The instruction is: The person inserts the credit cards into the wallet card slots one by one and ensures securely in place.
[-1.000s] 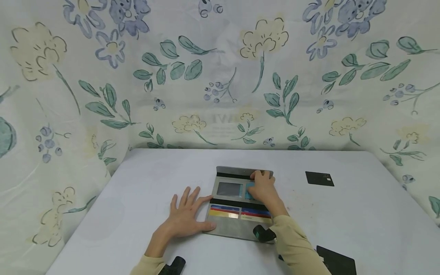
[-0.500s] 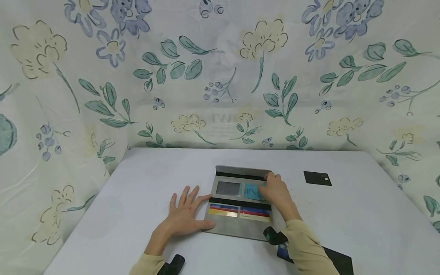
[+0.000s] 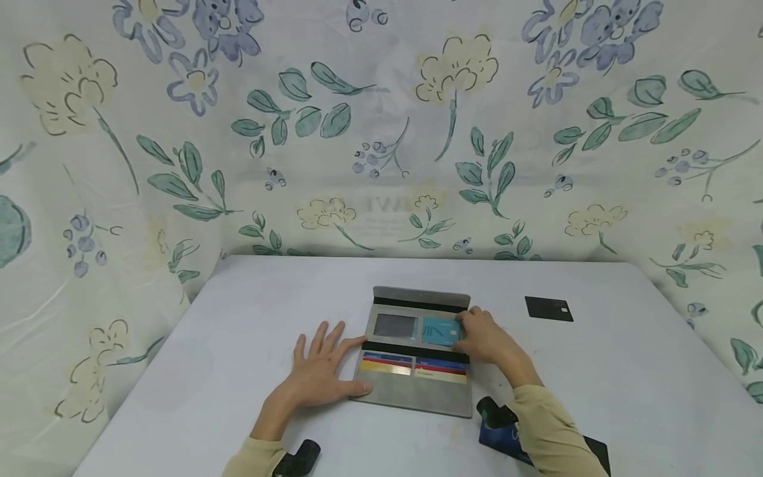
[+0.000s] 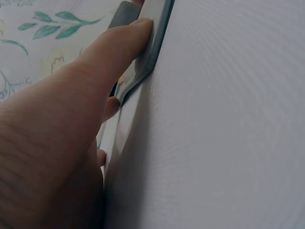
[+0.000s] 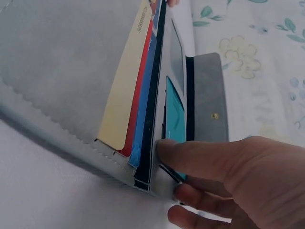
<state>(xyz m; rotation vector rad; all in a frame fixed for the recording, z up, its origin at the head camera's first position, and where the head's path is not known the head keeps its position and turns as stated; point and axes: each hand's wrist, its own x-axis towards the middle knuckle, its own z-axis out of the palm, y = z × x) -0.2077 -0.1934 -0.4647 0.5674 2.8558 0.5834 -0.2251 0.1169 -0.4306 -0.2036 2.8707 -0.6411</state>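
Note:
A grey trifold wallet lies unfolded on the white table. Its lower panel holds layered cards striped blue, red and cream. In the middle panel a light blue card sits beside a dark window. My left hand is spread flat, thumb and index fingertip on the wallet's left edge. My right hand grips the wallet's right edge beside the blue card. In the right wrist view the thumb presses on the wallet next to the blue card slot, other fingers curled at the edge.
A black card lies on the table at the back right. Near the right forearm lie a dark blue printed item and a black flat item, partly under the sleeve. A floral sheet hangs behind the table.
My right hand has moved right and down from the wallet's top flap to its right edge, uncovering the blue card. The left hand stays in place.

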